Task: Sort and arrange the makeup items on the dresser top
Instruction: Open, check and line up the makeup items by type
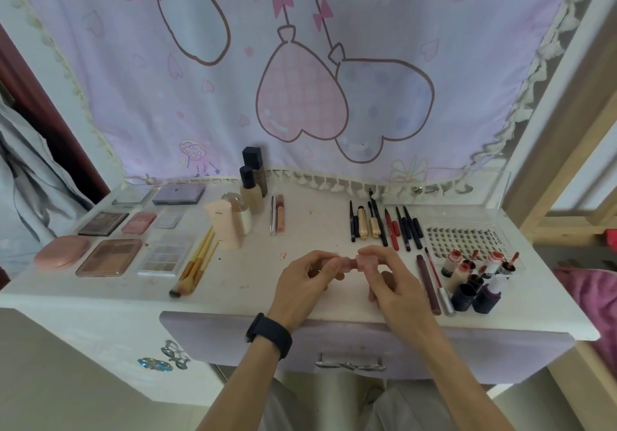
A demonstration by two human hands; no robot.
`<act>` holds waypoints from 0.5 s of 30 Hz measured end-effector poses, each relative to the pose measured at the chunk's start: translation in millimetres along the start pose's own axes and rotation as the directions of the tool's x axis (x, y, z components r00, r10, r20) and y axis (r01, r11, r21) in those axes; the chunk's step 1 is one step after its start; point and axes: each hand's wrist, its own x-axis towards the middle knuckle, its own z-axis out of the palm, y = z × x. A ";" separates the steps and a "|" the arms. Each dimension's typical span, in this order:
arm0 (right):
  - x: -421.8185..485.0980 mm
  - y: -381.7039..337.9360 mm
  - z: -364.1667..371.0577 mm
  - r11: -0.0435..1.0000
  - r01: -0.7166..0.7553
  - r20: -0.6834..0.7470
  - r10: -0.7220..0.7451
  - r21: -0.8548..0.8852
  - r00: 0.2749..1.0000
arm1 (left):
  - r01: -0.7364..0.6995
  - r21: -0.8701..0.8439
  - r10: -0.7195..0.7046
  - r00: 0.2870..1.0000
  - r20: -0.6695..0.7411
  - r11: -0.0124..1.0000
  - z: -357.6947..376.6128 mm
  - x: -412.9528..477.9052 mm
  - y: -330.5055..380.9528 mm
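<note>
We hold a small pink item [354, 261] just above the front middle of the white worktop [317, 223]. Our left hand [300, 283] pinches one end with curled fingertips and our right hand [395, 285] pinches the other; we cannot tell whether it is one piece or two. To the left the palettes [110, 257] lie in rows, with the brushes [197, 263] just beside them and the foundation bottles [252, 182] upright behind. To the right the pencils [384, 227] lie side by side, near the lash tray [464, 237] and the lip tubes [477, 277]. A dark band [269, 335] circles our left wrist.
</note>
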 end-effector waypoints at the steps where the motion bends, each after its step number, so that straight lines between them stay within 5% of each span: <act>1: -0.8 0.2 0.9 1.000 0.009 -0.011 -0.009 -0.002 1.000 | 0.005 0.005 -0.005 1.000 -0.002 1.000 0.2 0.4 -0.4; 11: -1.7 -6.5 9.3 0.994 0.091 -0.054 -0.095 -0.066 0.994 | 0.080 -0.097 -0.076 0.996 0.053 0.992 -8.2 2.2 12.9; 15: 3.8 -26.2 3.7 0.906 0.306 0.009 -0.317 -0.292 0.948 | 0.278 -0.274 -0.233 0.954 0.186 0.921 -22.3 2.5 30.6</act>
